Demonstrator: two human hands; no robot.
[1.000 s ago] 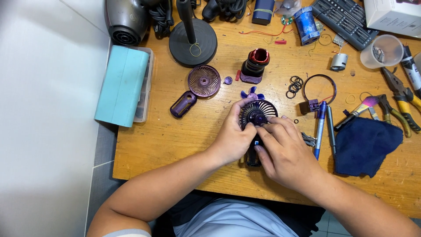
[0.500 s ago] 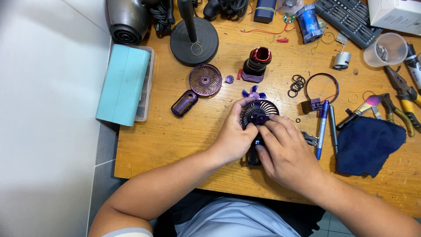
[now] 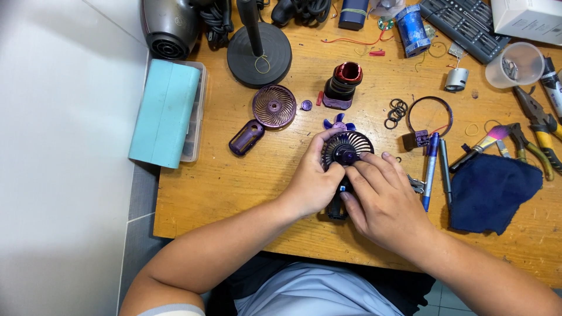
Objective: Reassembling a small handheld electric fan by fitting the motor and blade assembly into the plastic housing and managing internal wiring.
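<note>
A small purple hand-held fan body (image 3: 348,149) with a dark round grille lies on the wooden table (image 3: 234,193). My left hand (image 3: 314,175) grips the fan's left side, thumb on the grille rim. My right hand (image 3: 383,199) covers the handle from the right, with fingertips on the fan's hub. The handle's lower end shows dark between both hands. Just beyond the grille lies a purple fan blade (image 3: 339,124). A detached purple front grille (image 3: 274,106) and a purple handle shell (image 3: 246,137) lie to the left.
A teal-lidded parts box (image 3: 167,114) hangs over the table's left edge. A round black stand base (image 3: 259,54), a red-topped dark cylinder (image 3: 343,85), black rings (image 3: 396,112), pens (image 3: 431,167), a dark blue cloth (image 3: 494,191), pliers (image 3: 540,126) and a plastic cup (image 3: 517,63) surround the hands.
Both hands stay on the fan; the right fingers have shifted slightly over the hub. Nothing else on the table has moved.
</note>
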